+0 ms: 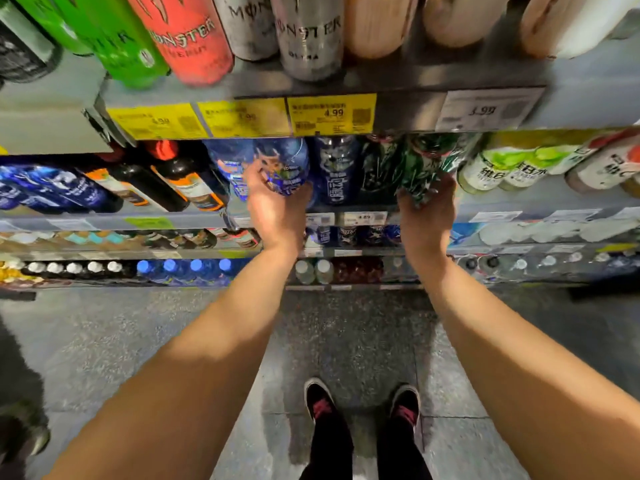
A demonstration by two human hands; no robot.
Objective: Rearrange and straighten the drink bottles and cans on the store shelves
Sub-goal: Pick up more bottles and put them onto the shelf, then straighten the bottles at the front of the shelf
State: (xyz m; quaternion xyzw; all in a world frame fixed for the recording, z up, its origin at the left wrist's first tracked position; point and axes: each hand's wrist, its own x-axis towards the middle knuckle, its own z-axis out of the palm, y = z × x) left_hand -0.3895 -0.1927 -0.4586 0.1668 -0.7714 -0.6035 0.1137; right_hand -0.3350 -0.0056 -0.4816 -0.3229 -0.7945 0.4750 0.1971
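Note:
On the second shelf, my left hand (275, 206) grips the lower part of a blue-labelled drink bottle (284, 164) standing among other blue bottles. My right hand (427, 207) grips a green-labelled bottle (427, 161) further right on the same shelf. Between the two stand a dark blue bottle (336, 168) and a dark green one (377, 168). My fingertips are partly hidden behind the bottles.
Monster cans (187, 36) line the top shelf above yellow price tags (330, 114). Dark bottles with orange labels (173, 181) stand at left, pale lime bottles (502, 168) at right. Lower shelves hold more bottles. My feet (363, 407) are on the grey floor.

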